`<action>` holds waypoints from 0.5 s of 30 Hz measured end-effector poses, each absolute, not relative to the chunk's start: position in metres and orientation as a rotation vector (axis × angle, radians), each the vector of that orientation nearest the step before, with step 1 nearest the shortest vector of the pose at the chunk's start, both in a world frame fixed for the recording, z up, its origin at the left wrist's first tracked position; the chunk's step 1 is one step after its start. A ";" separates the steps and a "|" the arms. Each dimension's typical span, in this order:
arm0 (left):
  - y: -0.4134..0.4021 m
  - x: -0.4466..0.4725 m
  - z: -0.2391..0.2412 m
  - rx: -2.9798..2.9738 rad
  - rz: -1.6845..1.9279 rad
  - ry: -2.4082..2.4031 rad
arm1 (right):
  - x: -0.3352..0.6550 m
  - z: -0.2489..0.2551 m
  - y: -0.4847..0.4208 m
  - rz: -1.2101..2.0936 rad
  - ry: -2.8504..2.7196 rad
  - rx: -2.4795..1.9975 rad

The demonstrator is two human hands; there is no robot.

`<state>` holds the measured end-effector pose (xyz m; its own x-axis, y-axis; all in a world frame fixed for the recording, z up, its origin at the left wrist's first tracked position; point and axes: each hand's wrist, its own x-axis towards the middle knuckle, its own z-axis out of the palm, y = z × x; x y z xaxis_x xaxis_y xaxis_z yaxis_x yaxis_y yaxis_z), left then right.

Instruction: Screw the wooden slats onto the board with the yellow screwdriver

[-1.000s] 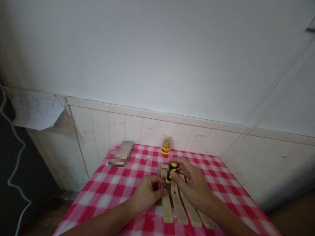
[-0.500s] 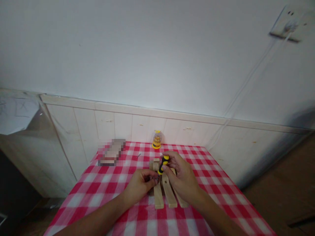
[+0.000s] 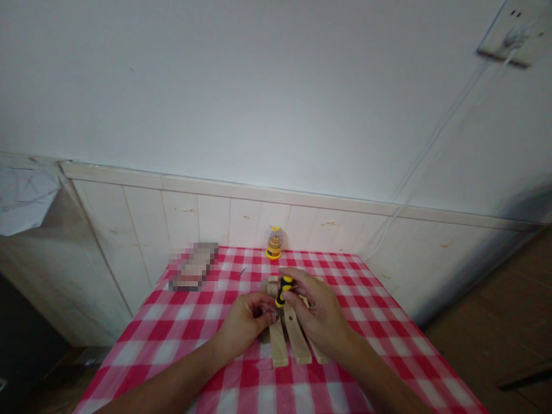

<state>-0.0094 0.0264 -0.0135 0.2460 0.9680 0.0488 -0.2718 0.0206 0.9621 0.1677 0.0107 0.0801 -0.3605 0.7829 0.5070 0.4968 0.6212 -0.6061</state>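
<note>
My right hand [image 3: 317, 305] grips the black-and-yellow handle of a screwdriver [image 3: 283, 290], which slants down toward a wooden piece. Close to the screwdriver's lower end, my left hand [image 3: 248, 319] pinches thumb and fingers together over the wood; what lies between them is too small to make out. Below both hands is a wooden object with several slats [image 3: 297, 336], their ends pointing toward me. One slat has a dark round hole. Parts of the wooden object are hidden under my hands.
A clear, yellow-based container of screwdriver bits [image 3: 274, 244] stands at the table's back edge. A thin metal piece [image 3: 242, 271] lies left of it. A blurred-out flat object [image 3: 194, 267] is at the back left. Red-and-white checked cloth [image 3: 172, 356] covers the table, against a wall.
The screwdriver handle has tilted slightly and shifted a little left with my right hand's fingers. My left hand stays at the tip. The view has shifted slightly.
</note>
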 end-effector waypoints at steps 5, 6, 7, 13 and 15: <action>0.026 -0.010 -0.013 1.148 1.159 0.836 | 0.167 0.077 0.011 0.445 -2.002 -0.990; 0.026 -0.010 -0.014 1.150 1.159 0.842 | 0.167 0.075 0.011 0.438 -1.988 -0.999; 0.027 -0.010 -0.014 1.150 1.158 0.847 | 0.167 0.073 0.012 0.424 -1.976 -1.010; 0.026 -0.011 -0.014 1.172 1.153 0.881 | 0.167 0.075 0.013 0.327 -2.009 -0.975; 0.026 -0.011 -0.013 1.187 1.153 0.882 | 0.167 0.079 0.011 0.323 -2.038 -0.959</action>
